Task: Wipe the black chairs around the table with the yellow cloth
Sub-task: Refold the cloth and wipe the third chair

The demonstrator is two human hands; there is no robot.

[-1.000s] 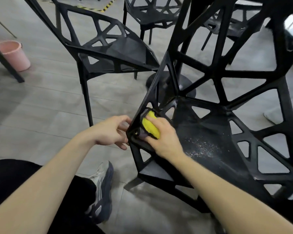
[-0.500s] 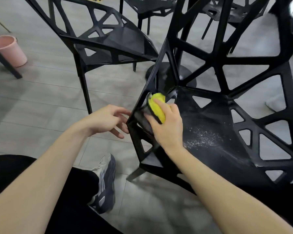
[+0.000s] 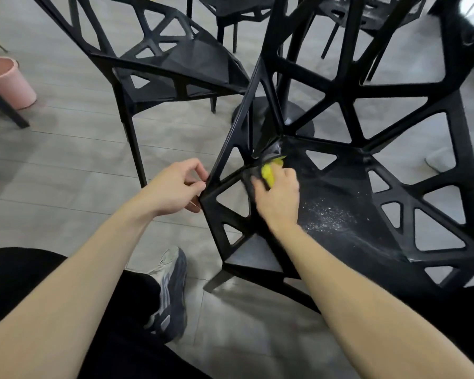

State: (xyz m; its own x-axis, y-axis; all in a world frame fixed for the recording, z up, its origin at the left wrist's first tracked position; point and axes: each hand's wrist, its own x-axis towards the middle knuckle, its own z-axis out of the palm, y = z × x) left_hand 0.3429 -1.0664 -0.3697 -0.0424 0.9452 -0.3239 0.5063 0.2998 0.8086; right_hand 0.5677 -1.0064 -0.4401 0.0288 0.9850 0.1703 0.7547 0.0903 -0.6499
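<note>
- Head view: the right hand (image 3: 278,199) grips a bright yellow cloth (image 3: 270,172) w/ curled fingers & presses it on the near black plastic chair with triangle holes (image 3: 342,192), at the seat's back left corner, where seat meets backrest.
- The cloth is mostly hidden under the fingers; a bit looks blurred.
- The left hand (image 3: 173,188) sits at the chair's left outer edge, fingers curled on the rim, thumb on top, gripping the frame.
- White dusty specks (image 3: 330,217) lie on the seat, just right of the right wrist.
- A second black chair of the same kind (image 3: 175,61) stands to the left & behind, apart from the near one.
- Round black desk base (image 3: 298,116) shows thru the backrest holes.
- Pink plastic bucket (image 3: 10,82) stands far left on the grey floor (image 3: 66,165).
- A grey sneaker (image 3: 169,294) rests on the floor, below the left arm.
</note>
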